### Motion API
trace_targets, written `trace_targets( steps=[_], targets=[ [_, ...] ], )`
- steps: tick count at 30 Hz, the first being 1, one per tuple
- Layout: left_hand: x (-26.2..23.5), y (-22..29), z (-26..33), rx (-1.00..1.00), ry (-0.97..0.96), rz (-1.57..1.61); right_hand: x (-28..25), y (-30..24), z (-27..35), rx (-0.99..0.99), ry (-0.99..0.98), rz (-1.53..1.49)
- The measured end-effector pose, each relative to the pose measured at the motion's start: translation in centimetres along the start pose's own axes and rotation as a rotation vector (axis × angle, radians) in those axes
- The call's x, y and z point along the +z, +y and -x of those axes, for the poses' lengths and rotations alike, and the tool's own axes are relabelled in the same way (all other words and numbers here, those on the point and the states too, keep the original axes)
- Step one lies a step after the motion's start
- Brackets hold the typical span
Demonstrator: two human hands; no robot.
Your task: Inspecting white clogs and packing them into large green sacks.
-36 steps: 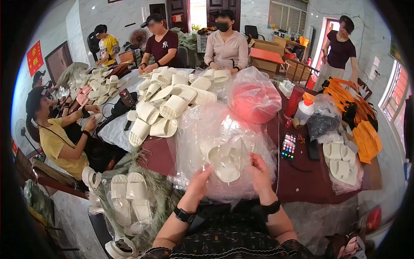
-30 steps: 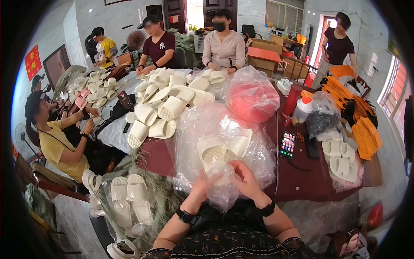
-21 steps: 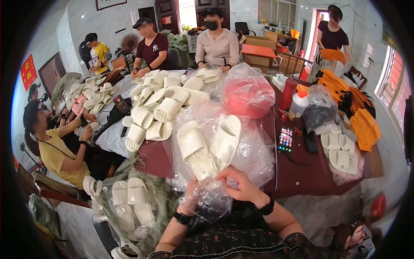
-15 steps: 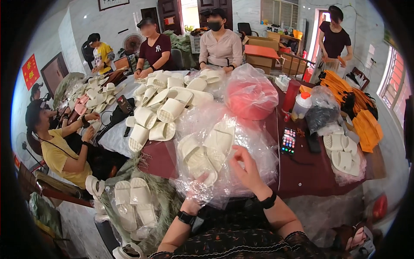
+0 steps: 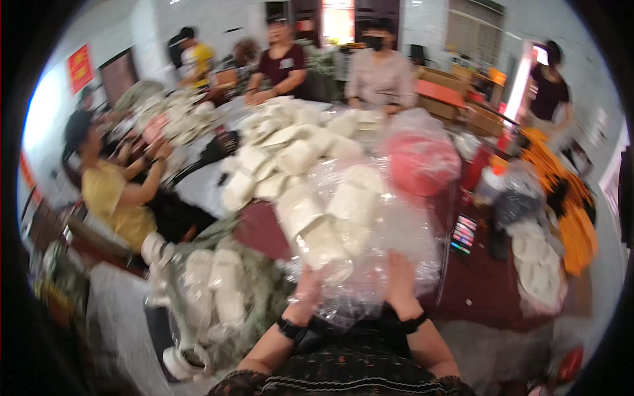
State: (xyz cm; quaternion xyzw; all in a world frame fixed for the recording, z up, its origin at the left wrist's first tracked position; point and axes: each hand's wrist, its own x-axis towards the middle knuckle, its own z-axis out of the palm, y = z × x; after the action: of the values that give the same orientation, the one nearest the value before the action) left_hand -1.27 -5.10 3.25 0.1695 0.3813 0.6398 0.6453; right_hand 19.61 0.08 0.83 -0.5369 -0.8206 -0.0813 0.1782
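In front of me a pair of cream slide slippers (image 5: 316, 241) lies inside a clear plastic bag (image 5: 403, 228), toes toward me and slightly apart. My left hand (image 5: 307, 294) is at the bag's near left corner, closed on the plastic, with its fingertips hidden by the bag. At the near right edge of the bag, my right hand (image 5: 400, 280) touches the plastic; blur smears its fingers. Just beyond lies a large heap of loose cream slippers (image 5: 297, 142).
A red bundle in plastic (image 5: 424, 165) sits beyond the bag. On the right are a phone (image 5: 463, 234), a white bottle (image 5: 490, 181), bagged slippers (image 5: 536, 257) and orange bags (image 5: 576, 234). A sack of slippers (image 5: 210, 284) stands at my left. Several people work around the table.
The view has swung, so the scene sits further right and is blurred. My right hand has come down from above the slippers to the bag's near edge. The bagged slippers now point more toward me.
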Motion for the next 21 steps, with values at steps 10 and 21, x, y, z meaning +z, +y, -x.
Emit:
trace_targets(
  steps=[10, 21],
  targets=[
    [-8.9, 7.7, -0.7, 0.930, 0.445, 0.131, 1.3, 0.5, 1.2, -0.005, 0.047, -0.136],
    [-42.3, 13.9, 6.8, 0.472, 0.986, -1.456, 1.0, -0.1, 0.8, 0.014, 0.077, -0.190]
  ],
)
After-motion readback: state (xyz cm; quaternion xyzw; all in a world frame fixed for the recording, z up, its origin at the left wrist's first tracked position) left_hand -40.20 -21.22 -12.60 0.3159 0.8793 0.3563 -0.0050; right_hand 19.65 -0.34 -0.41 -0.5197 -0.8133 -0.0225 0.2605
